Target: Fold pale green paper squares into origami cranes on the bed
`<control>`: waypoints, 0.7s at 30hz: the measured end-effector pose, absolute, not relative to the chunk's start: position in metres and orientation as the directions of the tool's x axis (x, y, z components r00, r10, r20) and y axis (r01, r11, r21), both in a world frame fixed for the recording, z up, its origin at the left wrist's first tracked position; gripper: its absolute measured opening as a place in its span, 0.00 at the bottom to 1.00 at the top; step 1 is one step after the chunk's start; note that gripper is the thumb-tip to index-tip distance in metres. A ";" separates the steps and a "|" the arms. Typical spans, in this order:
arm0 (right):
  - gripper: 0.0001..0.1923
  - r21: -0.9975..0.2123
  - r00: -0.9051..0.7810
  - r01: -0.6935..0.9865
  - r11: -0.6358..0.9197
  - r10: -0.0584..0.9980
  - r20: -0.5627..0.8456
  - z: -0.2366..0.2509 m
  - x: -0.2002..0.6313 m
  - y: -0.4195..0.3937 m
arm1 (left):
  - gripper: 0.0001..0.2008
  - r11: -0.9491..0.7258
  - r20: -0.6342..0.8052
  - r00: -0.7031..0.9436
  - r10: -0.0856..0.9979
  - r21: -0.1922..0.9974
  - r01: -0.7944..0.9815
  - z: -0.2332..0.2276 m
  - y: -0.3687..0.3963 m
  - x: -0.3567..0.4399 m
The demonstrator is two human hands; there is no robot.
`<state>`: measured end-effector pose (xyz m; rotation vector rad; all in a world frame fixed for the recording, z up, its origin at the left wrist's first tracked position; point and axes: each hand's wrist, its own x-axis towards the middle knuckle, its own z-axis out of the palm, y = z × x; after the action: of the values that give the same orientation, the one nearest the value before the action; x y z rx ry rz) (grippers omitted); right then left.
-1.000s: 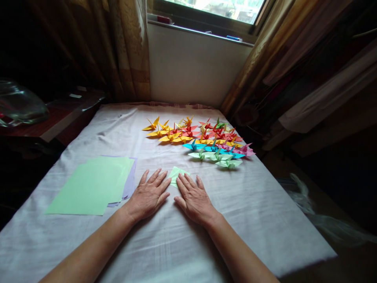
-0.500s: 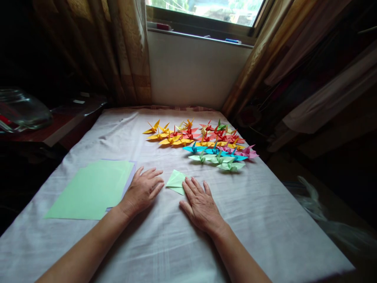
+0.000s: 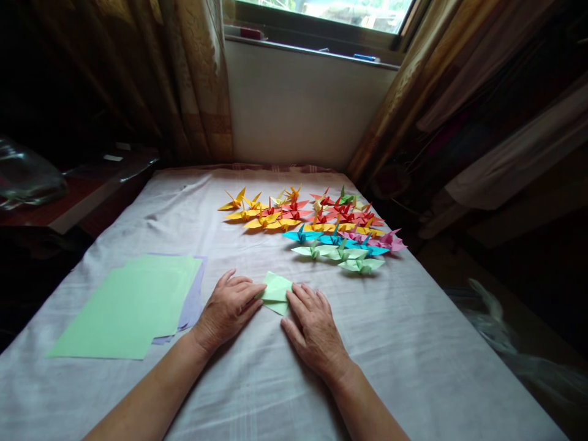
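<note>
A small piece of folded light green paper [image 3: 276, 290] lies on the white cloth between my hands, its creases and layered flaps showing. My left hand [image 3: 225, 306] has the paper's left corner between thumb and forefinger. Against the right edge rest the fingertips of my right hand [image 3: 316, 327], which lies flat with its thumb apart. Just beyond are folded paper cranes, the nearest of them light green [image 3: 361, 264].
Several light green sheets [image 3: 114, 306] lie at left over purple sheets [image 3: 193, 300]. Rows of yellow [image 3: 263, 220], red [image 3: 344, 213], blue [image 3: 301, 236] and pink cranes [image 3: 390, 241] stand toward the back right. A clear glass jar [image 3: 27, 174] lies on the dark red surface at far left.
My left hand has moved right and now touches the folded paper's left corner. My right hand stays at the right edge. The whole view has shifted slightly.
</note>
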<state>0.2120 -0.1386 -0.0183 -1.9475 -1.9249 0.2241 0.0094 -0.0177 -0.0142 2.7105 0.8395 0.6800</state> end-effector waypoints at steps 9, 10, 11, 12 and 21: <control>0.15 -0.364 0.022 0.929 0.064 0.974 0.227 -0.010 0.211 -0.115 | 0.10 -0.833 0.488 0.679 0.549 0.390 0.393 0.002 -0.028 0.013; 0.13 -0.358 0.019 0.931 0.068 0.972 0.234 -0.008 0.209 -0.111 | 0.10 -0.832 0.508 0.662 0.552 0.396 0.390 0.004 -0.029 0.013; 0.12 -0.361 0.011 0.929 0.077 0.971 0.237 -0.006 0.208 -0.108 | 0.10 -0.830 0.526 0.644 0.555 0.403 0.386 0.006 -0.031 0.013; 0.11 -0.374 -0.002 0.923 0.092 0.972 0.235 -0.004 0.206 -0.106 | 0.10 -0.829 0.543 0.628 0.557 0.409 0.381 0.008 -0.033 0.013; 0.17 -0.508 -0.041 0.844 0.174 0.964 0.261 -0.005 0.194 -0.104 | 0.12 -0.800 0.495 0.641 0.587 0.475 0.365 0.005 -0.042 0.011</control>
<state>0.1940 -0.1044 -0.0046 -1.6996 -1.9132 0.2900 0.0114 -0.0416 0.0047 2.5310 0.7605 0.9354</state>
